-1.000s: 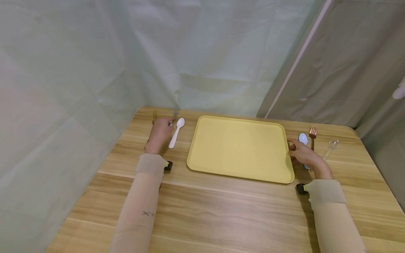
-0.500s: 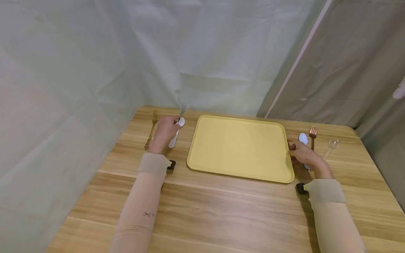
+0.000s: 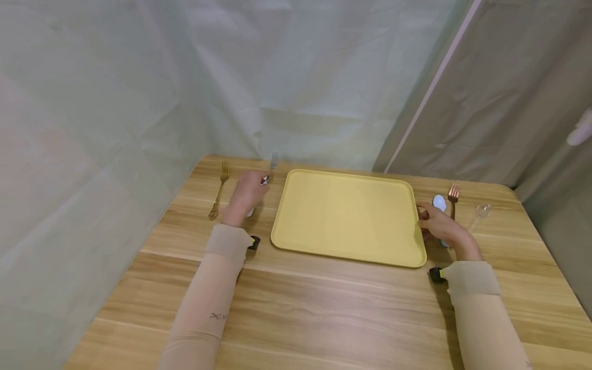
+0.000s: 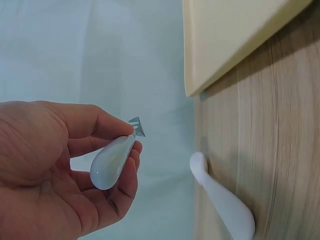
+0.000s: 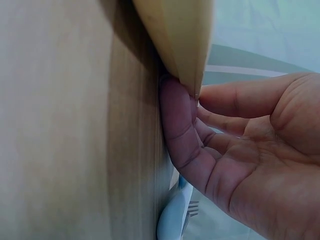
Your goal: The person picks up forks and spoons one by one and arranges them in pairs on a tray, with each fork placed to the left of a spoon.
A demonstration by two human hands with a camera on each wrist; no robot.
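My left hand point(image 3: 247, 197) pinches the pale handle point(image 4: 112, 162) of a utensil between thumb and fingers. Its blurred thin end point(image 3: 274, 160) points up and away, near the far left corner of the yellow tray point(image 3: 347, 216). A white spoon point(image 4: 220, 200) lies on the table just below that hand, mostly hidden by it in the head view. My right hand point(image 3: 437, 223) rests against the tray's right edge point(image 5: 192, 75), one digit pressed to the rim and the others loosely spread above it. A pale blue spoon point(image 3: 438, 201) lies beside this hand.
A gold fork point(image 3: 217, 191) lies left of my left hand. A copper fork point(image 3: 452, 198) and a clear plastic utensil point(image 3: 478, 216) lie right of the blue spoon. Cloth walls close in the wooden table point(image 3: 324, 308) at the back and both sides.
My left hand has lifted the utensil and carried it right, from over the gold fork to above the white spoon by the tray's corner. The right hand has stayed put.
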